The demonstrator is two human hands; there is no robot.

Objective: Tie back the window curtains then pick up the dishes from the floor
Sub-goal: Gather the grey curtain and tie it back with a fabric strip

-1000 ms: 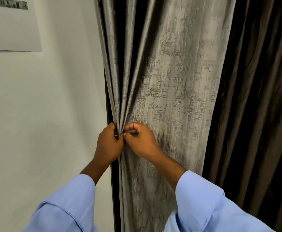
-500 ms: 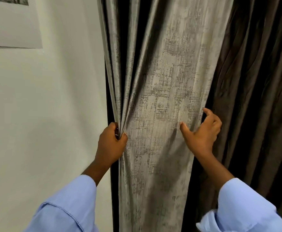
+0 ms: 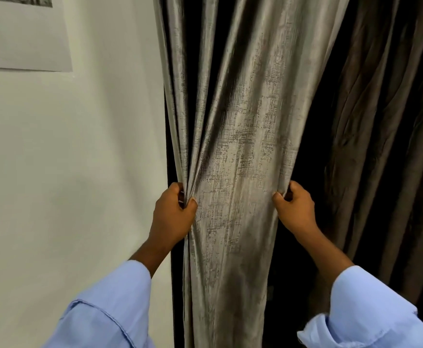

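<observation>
Curtain (image 3: 238, 156) hung beside wall (image 3: 79, 172), unbound. Left hand (image 3: 172, 217) pinched gathered folds at its left edge; right hand (image 3: 294, 209) clutched right edge. Risk: folds slipping loose; no tie visible. Dishes unseen.

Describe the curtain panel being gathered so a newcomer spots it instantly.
Right of the white wall hangs the shiny silver-grey crosshatch-textured curtain, pinched at its edges by the left hand and right hand. The dark brown curtain beside it is matte, untouched.
</observation>
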